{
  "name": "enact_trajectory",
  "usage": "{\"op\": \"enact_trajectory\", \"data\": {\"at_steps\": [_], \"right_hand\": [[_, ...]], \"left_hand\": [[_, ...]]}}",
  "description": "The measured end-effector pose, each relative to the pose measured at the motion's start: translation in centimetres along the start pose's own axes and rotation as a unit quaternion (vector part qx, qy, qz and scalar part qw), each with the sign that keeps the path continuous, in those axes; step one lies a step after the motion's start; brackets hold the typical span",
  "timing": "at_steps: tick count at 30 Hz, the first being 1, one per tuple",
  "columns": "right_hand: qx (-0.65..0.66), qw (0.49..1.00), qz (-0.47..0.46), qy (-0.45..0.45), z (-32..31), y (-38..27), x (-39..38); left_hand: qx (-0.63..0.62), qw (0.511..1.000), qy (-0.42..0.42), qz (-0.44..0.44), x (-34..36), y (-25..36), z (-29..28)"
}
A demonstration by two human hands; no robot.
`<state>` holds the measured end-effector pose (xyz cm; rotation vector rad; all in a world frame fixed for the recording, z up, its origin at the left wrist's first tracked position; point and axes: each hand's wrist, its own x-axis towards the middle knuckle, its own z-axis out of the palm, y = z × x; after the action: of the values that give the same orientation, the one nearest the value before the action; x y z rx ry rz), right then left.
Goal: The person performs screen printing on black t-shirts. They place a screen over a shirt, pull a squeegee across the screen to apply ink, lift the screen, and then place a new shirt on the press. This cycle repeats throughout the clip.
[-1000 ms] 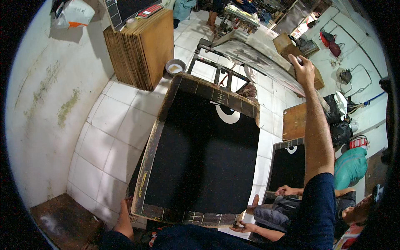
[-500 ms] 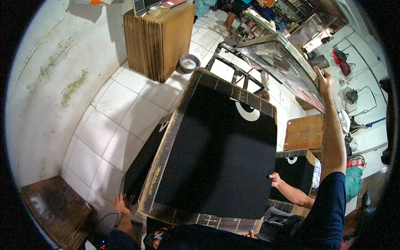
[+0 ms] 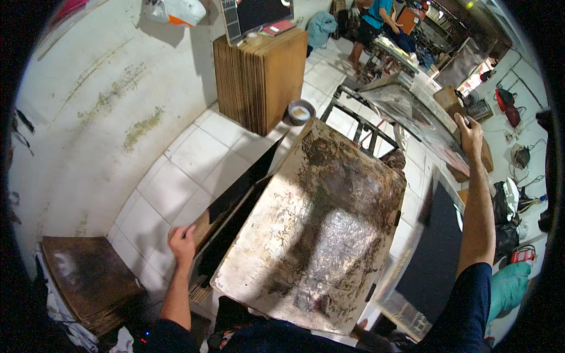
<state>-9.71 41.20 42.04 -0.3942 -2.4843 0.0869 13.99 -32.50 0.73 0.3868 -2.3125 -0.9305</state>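
Gripping a board (image 3: 226, 203) edge, the left hand (image 3: 182, 241) could slip; the right hand (image 3: 469, 132) clasps a table (image 3: 424, 126) edge.

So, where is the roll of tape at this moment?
In the head view, the roll of tape lies on the white tiled floor, upper middle, beside the stack of brown boards and beyond the stained table top.

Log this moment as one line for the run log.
left hand: on black board's edge | right hand: raised, gripping something small | stained board: tilted, between arms
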Motion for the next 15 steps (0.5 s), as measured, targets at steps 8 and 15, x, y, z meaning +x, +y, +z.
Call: {"op": "enact_trajectory", "data": {"at_steps": [8, 15], "right_hand": [[0.017, 0.999, 0.023, -0.027, -1.3, -2.8, -2.4], [0.005, 0.998, 0.027, -0.052, -1.8, -3.3, -2.7]], "left_hand": [[-0.071, 0.994, 0.054, 0.061, 13.7, 20.5, -1.9], [-0.015, 0.968, 0.093, 0.234, 5.4, 34.2, -13.1]]}}
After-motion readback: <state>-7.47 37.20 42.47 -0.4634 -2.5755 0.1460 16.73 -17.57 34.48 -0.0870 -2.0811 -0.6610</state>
